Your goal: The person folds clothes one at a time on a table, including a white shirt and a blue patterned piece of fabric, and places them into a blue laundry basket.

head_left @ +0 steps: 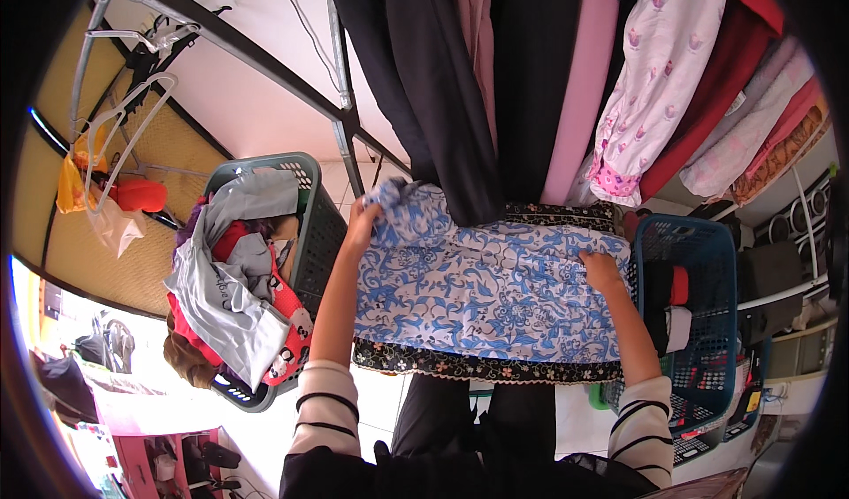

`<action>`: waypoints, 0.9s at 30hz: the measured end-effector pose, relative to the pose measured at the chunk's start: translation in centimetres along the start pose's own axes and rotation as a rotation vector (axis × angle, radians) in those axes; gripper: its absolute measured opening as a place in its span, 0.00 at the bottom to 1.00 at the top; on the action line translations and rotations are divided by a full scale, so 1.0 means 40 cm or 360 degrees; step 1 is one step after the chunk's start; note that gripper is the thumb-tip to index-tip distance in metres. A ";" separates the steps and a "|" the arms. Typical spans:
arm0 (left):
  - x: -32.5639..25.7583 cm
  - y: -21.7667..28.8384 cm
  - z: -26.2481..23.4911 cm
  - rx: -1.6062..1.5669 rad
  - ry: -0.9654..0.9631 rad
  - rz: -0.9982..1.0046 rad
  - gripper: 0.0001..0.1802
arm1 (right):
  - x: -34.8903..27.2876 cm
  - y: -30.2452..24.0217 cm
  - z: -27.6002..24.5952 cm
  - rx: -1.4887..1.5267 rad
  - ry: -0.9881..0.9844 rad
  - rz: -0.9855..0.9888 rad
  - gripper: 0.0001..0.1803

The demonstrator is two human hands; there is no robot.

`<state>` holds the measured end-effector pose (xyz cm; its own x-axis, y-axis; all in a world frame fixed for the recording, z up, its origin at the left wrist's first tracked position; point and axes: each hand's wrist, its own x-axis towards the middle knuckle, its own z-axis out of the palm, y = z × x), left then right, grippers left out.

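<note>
Far left: orange-yellow plastic bag and a pale bag hang off white wire hangers on the black rack bar; no readable shape of any label on them

Next right: teal laundry basket, heaped; grey garment on top carries a small dark print patch, red pieces under it

Left hand sits just right of that basket's rim, fingers closed, pinching the bunched upper-left corner of the blue-and-white patterned cloth

Cloth is spread flat over the lap, long axis running left to right between the two hands. Black floral trim along its near edge and along the far right edge. Dark hanging clothes drape onto its far side at centre

Right hand rests on the cloth's right end, fingers curled over the edge; looks like a grip, though the underside of the fingers is hidden

Both hands are on the cloth, one at each end. Left holds higher and further out, right lower and closer to the body

Far right: blue basket touching the cloth's right end, holding black, red and white folded items. Small white tag on a pink hanging garment above it
</note>
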<state>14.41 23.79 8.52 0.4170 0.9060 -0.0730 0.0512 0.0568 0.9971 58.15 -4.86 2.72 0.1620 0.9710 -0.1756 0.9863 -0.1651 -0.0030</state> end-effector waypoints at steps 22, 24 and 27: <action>-0.315 0.107 0.139 -0.0025 -0.0583 0.0391 0.09 | 0.010 -0.013 0.038 -0.0169 -0.0109 0.0201 0.26; -0.402 0.078 0.111 0.0029 -0.0944 0.0206 0.10 | 0.011 -0.023 0.023 -0.0115 -0.0131 0.0231 0.26; -0.507 0.059 0.116 0.0033 -0.1341 -0.0110 0.17 | 0.002 -0.032 0.006 -0.0042 -0.0052 0.0304 0.25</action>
<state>10.29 3.59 12.24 0.9491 0.2848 -0.1343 0.1145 0.0851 0.9898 56.91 -4.60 2.47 0.3454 0.9164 -0.2024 0.9383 -0.3406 0.0594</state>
